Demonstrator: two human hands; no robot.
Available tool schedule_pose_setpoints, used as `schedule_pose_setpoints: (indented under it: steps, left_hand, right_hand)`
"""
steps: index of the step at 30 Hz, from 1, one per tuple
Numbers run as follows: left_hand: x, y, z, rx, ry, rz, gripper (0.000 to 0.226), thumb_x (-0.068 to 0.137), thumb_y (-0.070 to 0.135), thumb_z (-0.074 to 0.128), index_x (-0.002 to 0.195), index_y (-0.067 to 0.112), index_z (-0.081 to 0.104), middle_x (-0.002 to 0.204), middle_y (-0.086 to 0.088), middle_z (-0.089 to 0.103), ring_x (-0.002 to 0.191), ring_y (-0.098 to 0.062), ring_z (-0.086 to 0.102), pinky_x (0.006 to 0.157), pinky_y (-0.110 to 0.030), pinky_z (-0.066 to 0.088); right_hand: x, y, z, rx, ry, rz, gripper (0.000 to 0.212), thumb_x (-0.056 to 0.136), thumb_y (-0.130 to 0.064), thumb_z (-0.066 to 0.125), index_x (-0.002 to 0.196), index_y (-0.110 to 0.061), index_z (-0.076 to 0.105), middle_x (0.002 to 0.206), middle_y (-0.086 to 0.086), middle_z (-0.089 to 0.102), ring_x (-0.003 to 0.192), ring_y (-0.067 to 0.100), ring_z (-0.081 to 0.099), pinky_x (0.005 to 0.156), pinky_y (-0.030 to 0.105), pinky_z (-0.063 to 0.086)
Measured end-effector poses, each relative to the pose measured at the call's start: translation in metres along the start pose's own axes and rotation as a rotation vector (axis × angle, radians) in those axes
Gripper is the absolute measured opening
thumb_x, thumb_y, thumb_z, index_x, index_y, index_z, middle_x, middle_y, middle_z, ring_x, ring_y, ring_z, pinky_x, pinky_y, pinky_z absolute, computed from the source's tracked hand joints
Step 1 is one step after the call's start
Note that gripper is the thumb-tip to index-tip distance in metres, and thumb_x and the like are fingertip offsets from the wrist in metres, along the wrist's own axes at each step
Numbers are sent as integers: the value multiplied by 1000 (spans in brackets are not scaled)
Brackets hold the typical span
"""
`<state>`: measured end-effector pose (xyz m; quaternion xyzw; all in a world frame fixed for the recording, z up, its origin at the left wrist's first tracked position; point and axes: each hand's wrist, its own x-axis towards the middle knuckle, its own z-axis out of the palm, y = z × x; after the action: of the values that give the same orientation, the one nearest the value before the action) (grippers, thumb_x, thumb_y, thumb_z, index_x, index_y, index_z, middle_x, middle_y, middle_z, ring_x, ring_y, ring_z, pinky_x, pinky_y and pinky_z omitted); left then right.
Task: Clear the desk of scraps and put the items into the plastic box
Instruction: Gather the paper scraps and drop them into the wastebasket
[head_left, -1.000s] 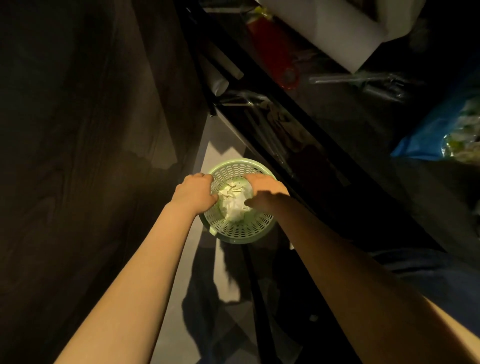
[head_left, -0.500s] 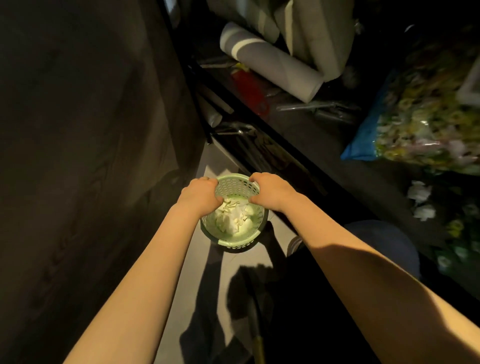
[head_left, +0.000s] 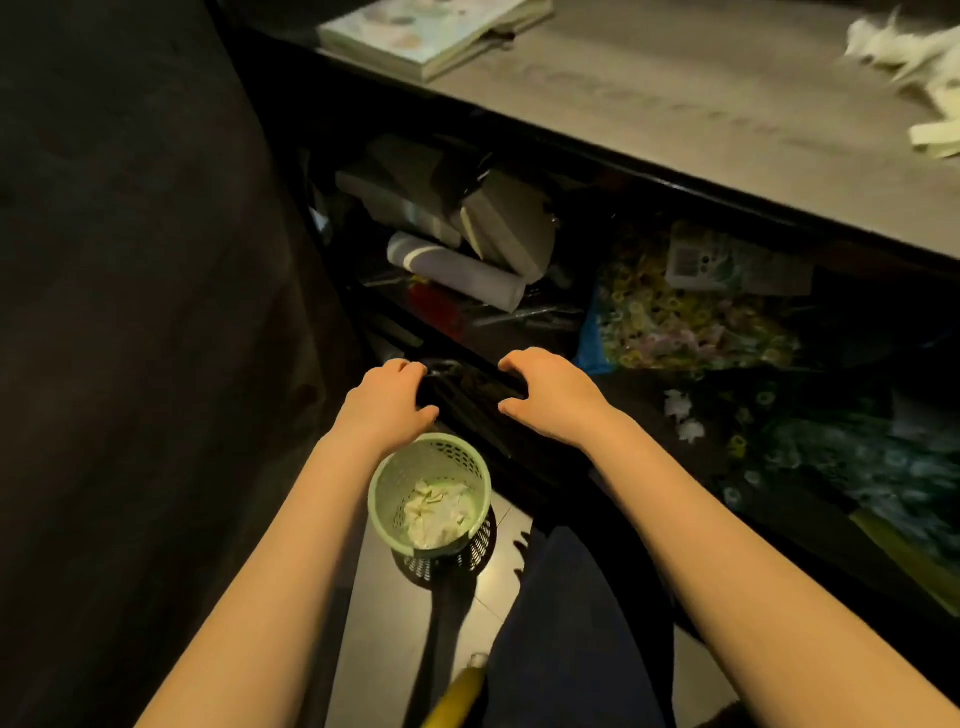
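Pretty dim room overall, with a grey counter (head_left: 701, 104) running across the top of the view and a dark shelf space under it. On the counter there's a stack of books (head_left: 426, 31) at the far left, and over at the right edge some white paper scraps (head_left: 904, 47), blurry, plus a pale strip near them.

Down on the tiled floor (head_left: 384, 597) sits a small light-green mesh basket (head_left: 428, 499), upright, and it's got crumpled white and pale-yellow paper bits (head_left: 436, 512) in the bottom. Looks maybe a third full, hard to say exactly.

Both hands are above the basket, not touching it. Left hand (head_left: 387, 402) is loosely curled, fingers bent, holding nothing. Right hand (head_left: 548, 395) is the same deal, fingers curled down, empty, and it's a bit apart from the left one. Both hover over the dark front edge of the lower shelf.

Under the counter it's cluttered: a white paper roll (head_left: 457, 270) lying on its side, some grey boxes (head_left: 498, 223) piled behind it, and a clear bag of small colourful pieces (head_left: 685, 322) to the right. I can't spot a plastic box anywhere.
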<state>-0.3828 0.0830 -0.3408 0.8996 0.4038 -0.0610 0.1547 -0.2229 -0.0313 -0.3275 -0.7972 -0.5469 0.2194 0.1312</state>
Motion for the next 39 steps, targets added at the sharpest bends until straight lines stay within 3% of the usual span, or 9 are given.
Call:
schedule_pose_setpoints:
  steps: [7,17,21,30,34,39]
  left_hand:
    - [-29,49,-78,27,273,158,58,88,35,58,140,17,38,146,-4,36,132,-26,37,102,-42,41]
    - [-33,152,-151,4,537,480,52,86,33,60,133,15,48,141,-5,43,130,-25,39,103,-41,39]
    - [-22,210,-163,33,542,603,50,89,34,57,134,17,46,141,-3,42,129,-22,39,102,-37,39]
    - [24,339,-169,44,354,761,47,89,32,56,132,16,46,137,-5,46,126,-23,43,102,-40,42]
    - [39,378,-154,-18,309,771,50,90,37,54,135,16,42,140,-5,42,128,-23,40,102,-42,41]
    - [56,398,-136,17,330,761,71,89,46,52,147,18,22,155,-4,20,142,-22,20,111,-42,30]
  right_hand:
    - [-47,-11,-79,-41,239,-101,51,91,-31,59,138,-21,43,139,0,47,125,21,47,99,39,45]
    - [-114,-1,-174,81,670,-171,28,89,-23,60,117,-20,61,113,-6,62,88,11,59,82,28,49]
    - [-131,30,-203,117,786,-87,25,89,-19,60,114,-19,62,105,-8,60,87,11,59,81,26,46]
    - [-163,126,-266,69,871,229,27,91,-20,57,118,-19,60,122,-2,59,108,14,53,86,25,39]
    - [-153,166,-285,186,954,393,29,92,-17,56,120,-16,60,126,2,58,115,18,52,90,26,40]
    - [-139,211,-293,1,908,569,52,88,-43,57,135,-22,48,145,2,42,135,22,34,109,42,30]
